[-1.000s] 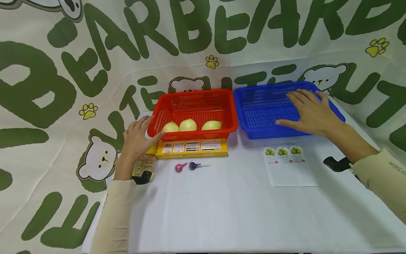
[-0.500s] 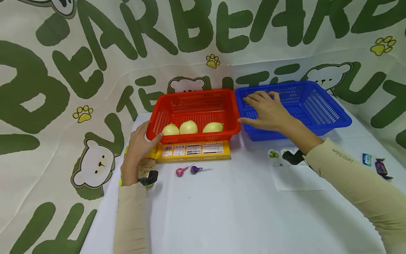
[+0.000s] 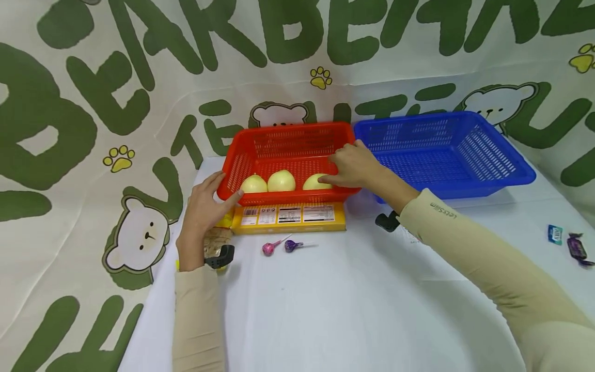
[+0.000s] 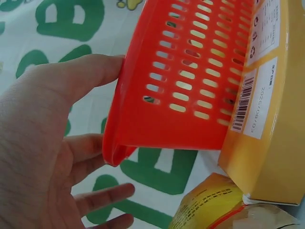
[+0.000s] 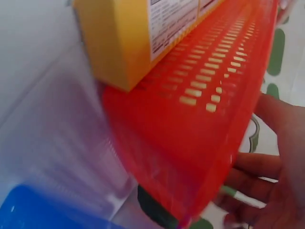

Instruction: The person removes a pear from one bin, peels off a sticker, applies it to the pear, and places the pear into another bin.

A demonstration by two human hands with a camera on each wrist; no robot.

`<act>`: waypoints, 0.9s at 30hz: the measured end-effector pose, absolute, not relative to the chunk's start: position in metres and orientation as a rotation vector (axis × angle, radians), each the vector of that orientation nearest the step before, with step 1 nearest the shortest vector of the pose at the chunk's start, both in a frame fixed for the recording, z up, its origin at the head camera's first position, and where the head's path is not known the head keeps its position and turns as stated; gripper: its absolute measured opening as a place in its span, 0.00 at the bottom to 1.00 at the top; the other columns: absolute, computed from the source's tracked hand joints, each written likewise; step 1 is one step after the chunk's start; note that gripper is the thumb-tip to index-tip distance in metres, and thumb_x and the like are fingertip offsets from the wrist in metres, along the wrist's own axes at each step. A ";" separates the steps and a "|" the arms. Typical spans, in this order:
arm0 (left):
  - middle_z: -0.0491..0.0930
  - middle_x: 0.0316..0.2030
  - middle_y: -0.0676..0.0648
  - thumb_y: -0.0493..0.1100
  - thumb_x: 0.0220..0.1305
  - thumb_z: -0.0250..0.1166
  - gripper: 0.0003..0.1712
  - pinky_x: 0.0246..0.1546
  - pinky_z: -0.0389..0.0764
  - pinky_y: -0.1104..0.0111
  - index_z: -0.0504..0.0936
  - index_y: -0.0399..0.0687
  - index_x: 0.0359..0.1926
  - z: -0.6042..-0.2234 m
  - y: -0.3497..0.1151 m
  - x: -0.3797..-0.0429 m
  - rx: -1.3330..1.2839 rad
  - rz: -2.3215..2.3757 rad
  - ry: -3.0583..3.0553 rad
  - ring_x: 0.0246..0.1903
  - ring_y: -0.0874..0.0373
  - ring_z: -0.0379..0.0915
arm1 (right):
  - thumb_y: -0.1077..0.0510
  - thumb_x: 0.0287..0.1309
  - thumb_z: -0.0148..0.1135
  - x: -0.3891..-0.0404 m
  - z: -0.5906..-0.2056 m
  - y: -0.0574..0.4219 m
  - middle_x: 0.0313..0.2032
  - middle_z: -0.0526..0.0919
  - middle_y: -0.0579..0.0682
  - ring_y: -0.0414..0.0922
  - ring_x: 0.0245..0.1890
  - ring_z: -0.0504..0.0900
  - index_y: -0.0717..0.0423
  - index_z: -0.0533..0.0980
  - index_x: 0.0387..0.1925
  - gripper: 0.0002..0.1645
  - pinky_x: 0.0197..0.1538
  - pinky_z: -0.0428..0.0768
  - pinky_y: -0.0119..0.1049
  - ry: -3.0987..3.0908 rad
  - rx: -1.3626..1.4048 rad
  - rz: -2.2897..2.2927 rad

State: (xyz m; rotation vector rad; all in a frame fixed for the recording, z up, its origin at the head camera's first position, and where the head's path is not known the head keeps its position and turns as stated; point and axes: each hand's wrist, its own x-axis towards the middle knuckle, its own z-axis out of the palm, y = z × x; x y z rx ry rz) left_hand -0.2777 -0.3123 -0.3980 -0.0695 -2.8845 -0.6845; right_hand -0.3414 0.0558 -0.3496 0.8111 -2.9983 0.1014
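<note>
The red basket (image 3: pixel 288 198) holds a row of three pale yellow-green fruits, the rightmost fruit (image 3: pixel 316 182) partly covered by a thumb. My left hand (image 3: pixel 202 209) touches its left front corner. In the left wrist view the thumb tip meets the red rim (image 4: pixel 125 90), and the other fingers spread out loosely. My right hand (image 3: pixel 354 165) lies over the basket's right end, thumb right beside the rightmost fruit. In the right wrist view, fingers (image 5: pixel 259 164) extend behind the rim of the red basket (image 5: pixel 167 129), holding nothing visible.
A blue basket (image 3: pixel 492 188) stands to the right. In front of the red one lie a yellow box (image 3: pixel 288 222), a pink lollipop (image 3: pixel 268 249) and a purple lollipop (image 3: pixel 290 246). A yellow bag (image 3: pixel 217 240) sits beneath the left wrist. Two wrapped candies (image 3: pixel 577 248) lie far right.
My right hand has moved left, from over the blue basket to the red basket's right end. My left hand stays at the left corner. The head view has shifted slightly.
</note>
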 end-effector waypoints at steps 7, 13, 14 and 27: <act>0.55 0.76 0.44 0.76 0.62 0.52 0.53 0.62 0.63 0.35 0.58 0.49 0.77 -0.395 -0.310 -0.276 -0.044 -0.677 -2.911 0.71 0.38 0.51 | 0.26 0.54 0.62 -0.353 -0.361 0.033 0.19 0.72 0.48 0.46 0.23 0.72 0.53 0.77 0.24 0.34 0.29 0.68 0.35 -3.168 0.723 0.124; 0.53 0.77 0.45 0.76 0.63 0.51 0.53 0.62 0.61 0.34 0.56 0.50 0.78 -0.395 -0.309 -0.275 -0.036 -0.669 -2.930 0.71 0.37 0.51 | 0.26 0.50 0.66 -0.361 -0.368 0.025 0.24 0.78 0.49 0.47 0.30 0.76 0.51 0.80 0.30 0.33 0.38 0.73 0.39 -3.208 0.699 0.087; 0.53 0.77 0.45 0.76 0.63 0.51 0.53 0.62 0.61 0.34 0.56 0.50 0.78 -0.395 -0.309 -0.275 -0.035 -0.672 -2.931 0.71 0.37 0.51 | 0.27 0.50 0.67 -0.362 -0.368 0.024 0.26 0.79 0.49 0.48 0.32 0.76 0.52 0.80 0.32 0.32 0.42 0.73 0.41 -3.221 0.697 0.091; 0.52 0.77 0.45 0.76 0.63 0.51 0.53 0.62 0.63 0.35 0.55 0.50 0.78 -0.394 -0.307 -0.276 -0.005 -0.684 -2.944 0.71 0.37 0.51 | 0.39 0.52 0.68 -0.376 -0.374 0.019 0.30 0.79 0.49 0.49 0.39 0.73 0.51 0.81 0.33 0.20 0.49 0.63 0.44 -3.151 0.864 -0.071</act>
